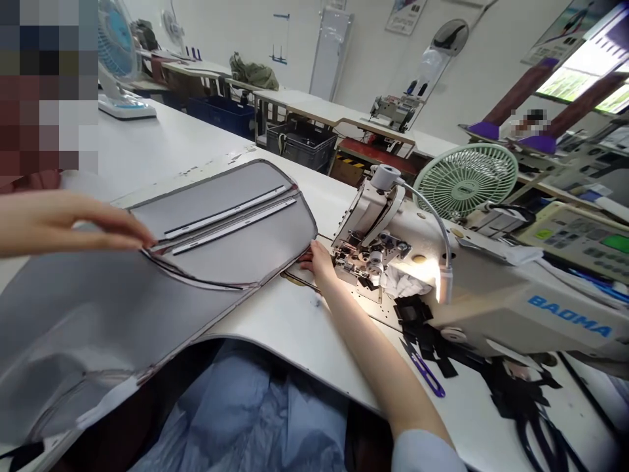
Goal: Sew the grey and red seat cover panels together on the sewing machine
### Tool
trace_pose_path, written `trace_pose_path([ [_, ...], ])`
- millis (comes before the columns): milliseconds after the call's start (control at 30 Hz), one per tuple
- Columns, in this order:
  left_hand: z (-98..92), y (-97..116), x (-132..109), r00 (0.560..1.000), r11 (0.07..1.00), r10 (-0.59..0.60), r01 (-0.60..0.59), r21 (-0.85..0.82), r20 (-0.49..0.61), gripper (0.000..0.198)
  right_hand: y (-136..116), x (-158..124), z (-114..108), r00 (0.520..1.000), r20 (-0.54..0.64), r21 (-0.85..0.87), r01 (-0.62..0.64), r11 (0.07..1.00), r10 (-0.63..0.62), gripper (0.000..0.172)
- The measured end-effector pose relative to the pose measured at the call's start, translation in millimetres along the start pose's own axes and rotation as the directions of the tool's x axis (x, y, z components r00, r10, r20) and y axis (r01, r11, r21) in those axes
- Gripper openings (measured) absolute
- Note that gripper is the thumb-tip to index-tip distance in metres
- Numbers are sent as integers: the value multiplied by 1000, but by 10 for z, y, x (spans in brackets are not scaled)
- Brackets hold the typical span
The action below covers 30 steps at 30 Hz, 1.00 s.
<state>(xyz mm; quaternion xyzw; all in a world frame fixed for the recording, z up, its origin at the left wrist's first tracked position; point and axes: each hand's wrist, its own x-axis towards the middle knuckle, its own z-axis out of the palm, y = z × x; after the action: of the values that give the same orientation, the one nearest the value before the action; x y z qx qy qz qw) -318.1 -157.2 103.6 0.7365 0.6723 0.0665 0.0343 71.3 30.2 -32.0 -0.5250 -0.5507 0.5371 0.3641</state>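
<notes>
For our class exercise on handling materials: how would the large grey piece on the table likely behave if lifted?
The grey piece would probably flop, since its near left end shows wrinkles and soft bulges. The far section by the right hand may hold flatter, as it lies smooth. Its pale strips may stiffen it locally, running straight.

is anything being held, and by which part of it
The right hand appears to hold the grey panel by its right edge. The left hand is at the dark curved trim; whether it grips cannot be told.
</notes>
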Motion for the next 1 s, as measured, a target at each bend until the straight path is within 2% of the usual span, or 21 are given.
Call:
trace_pose_path([
  [33,-167,0,326,998,999,-20,22,-36,55,84,-11,14,31,1000,9,48,-15,999,14,32],
  [100,-389,56,995,997,999,-33,32,14,73,88,-31,-45,47,998,62,129,-35,991,28,26],
  [167,-428,167,1623,997,994,56,-60,90,48,82,-52,-168,31,986,164,189,-63,980,32,29],
  [233,-318,293,2168,991,983,127,-131,126,39,66,-76,-282,12,959,281,227,-102,968,35,38],
  [333,-65,419,2792,983,979,108,-131,156,145,54,-111,-338,-7,913,408,268,-145,953,24,51],
  [400,47,432,3065,965,972,133,-171,159,226,46,-127,-310,-22,900,435,267,-135,954,6,55],
  [467,92,417,3225,954,965,150,-199,172,258,39,-134,-271,-34,901,435,230,-108,967,-3,55],
  [600,130,514,3259,965,945,140,-197,262,222,26,-119,-261,9,923,383,40,-42,998,23,42],
  [700,200,707,3066,980,912,167,-194,362,104,17,-111,-312,81,969,248,-196,42,980,8,33],
  [767,220,750,2815,980,911,199,-180,370,-12,21,-150,-362,102,989,140,-355,99,929,-52,33],
  [867,131,521,2251,977,942,161,-111,318,-137,46,-328,-514,86,988,46,-530,148,835,-146,36],
  [933,23,272,1817,984,965,64,-19,263,-165,65,-501,-717,111,974,75,-661,208,721,-212,38],
  [1000,-45,141,1453,985,979,-50,81,189,-167,81,-648,-995,218,932,238,-758,355,547,-274,44],
])
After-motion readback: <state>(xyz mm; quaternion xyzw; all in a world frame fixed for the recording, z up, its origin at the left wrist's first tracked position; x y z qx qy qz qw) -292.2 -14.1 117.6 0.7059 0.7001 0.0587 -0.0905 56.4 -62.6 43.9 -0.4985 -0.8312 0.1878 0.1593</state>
